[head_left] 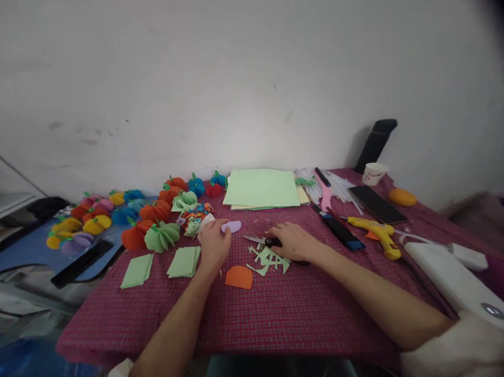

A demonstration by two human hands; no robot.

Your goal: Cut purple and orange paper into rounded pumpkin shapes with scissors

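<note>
My left hand (215, 240) pinches a small lilac paper piece (231, 226) with one rounded end, just over the table. My right hand (293, 240) is closed over the black handles of a pair of scissors (255, 240); the blades point left towards the lilac piece, and part of the handles is hidden under the palm. Light green paper scraps (268, 260) lie under and in front of the scissors. Nearer to me is an orange paper piece (239, 277) with a rounded top. Two stacks of green paper squares (183, 262) sit left of my left forearm.
Several paper pumpkins (163, 236) crowd the table's left and back. Large green sheets (263, 189) lie by the wall. To the right are a yellow glue gun (378, 233), a phone (376, 203), a paper cup (374, 173) and a white power bank-like device (458, 281).
</note>
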